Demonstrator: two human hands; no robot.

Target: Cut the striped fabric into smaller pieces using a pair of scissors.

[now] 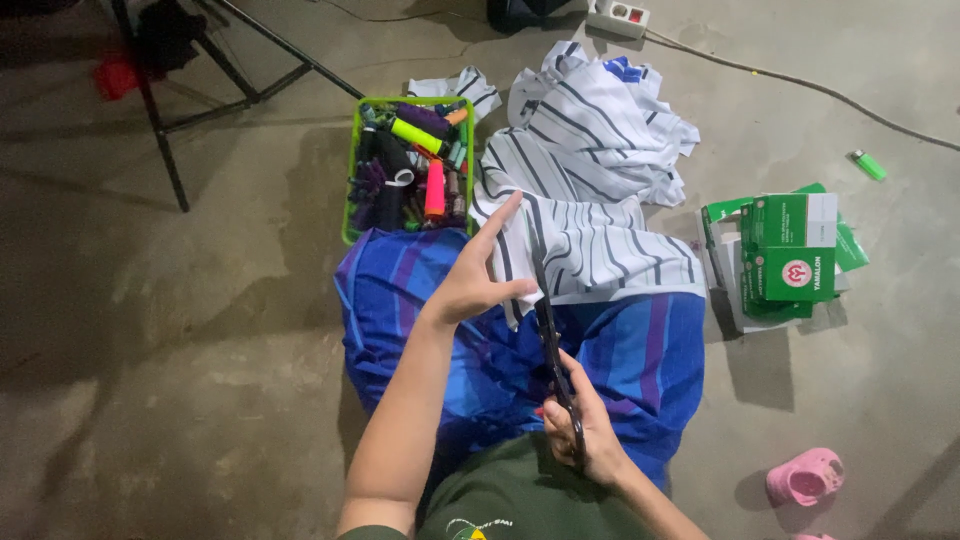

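A white cloth with dark stripes (600, 170) lies over my lap, on a blue and purple striped garment (640, 350). My left hand (478, 275) rests flat on the cloth's left edge, fingers stretched forward, pinning it down. My right hand (585, 430) grips the handles of black scissors (548, 330). The blades point away from me and meet the near edge of the striped cloth, just right of my left thumb.
A green basket (352, 180) of thread spools and tubes stands left of the cloth. Green and white boxes (790, 250) lie at the right, a green lighter (868, 164) beyond them. A pink shoe (805, 475), a power strip (618, 15) with cable, and black stand legs (170, 150) are around.
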